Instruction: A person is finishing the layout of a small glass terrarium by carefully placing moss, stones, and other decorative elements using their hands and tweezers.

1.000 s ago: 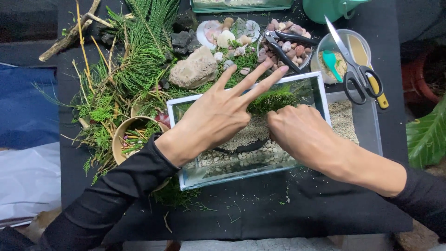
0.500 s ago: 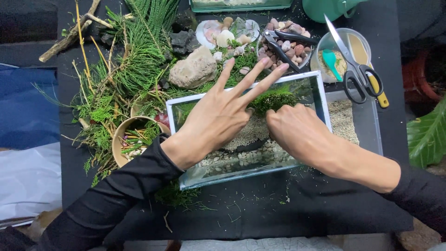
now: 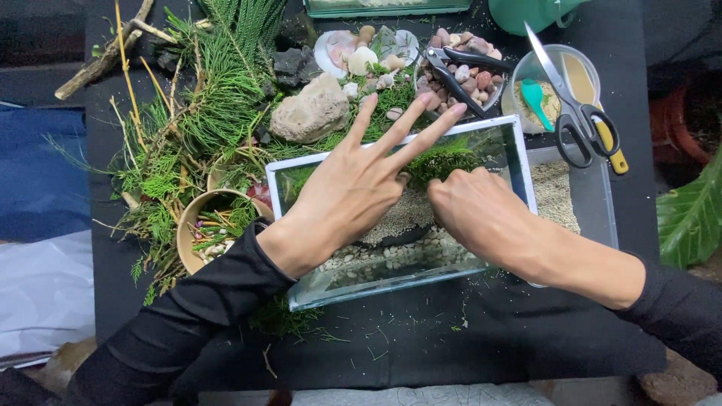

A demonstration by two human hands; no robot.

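Both hands reach into a rectangular glass tank [image 3: 481, 259] that sits near the middle of a black table [image 3: 481, 346], its long sides running roughly left to right. Left hand [image 3: 353, 188] hovers over the tank's middle with fingers spread wide, three of them pointing past the far rim, and holds nothing. Right hand [image 3: 481, 210] is curled low inside the tank, fingertips pressing at a clump of green moss [image 3: 444, 159] near the far wall; whether it pinches anything cannot be told. Sand and a band of small pebbles [image 3: 391, 259] cover the tank floor.

Beyond the far rim, a large pale rock [image 3: 310, 111] lies just beside the tank's far left corner. A shell dish of small stones [image 3: 361, 51] and a bowl of pebbles with black pliers [image 3: 460, 71] sit near the table's far edge. Scissors [image 3: 575, 109] rest across a round tub toward the far right corner. Loose green fern cuttings [image 3: 203, 128] crowd the table's left side, touching a paper bowl [image 3: 203, 233] just beside the tank's left wall. A clear tray of sand [image 3: 579, 195] adjoins the tank's right wall. Bare black tabletop lies along the near edge, in front of the tank.
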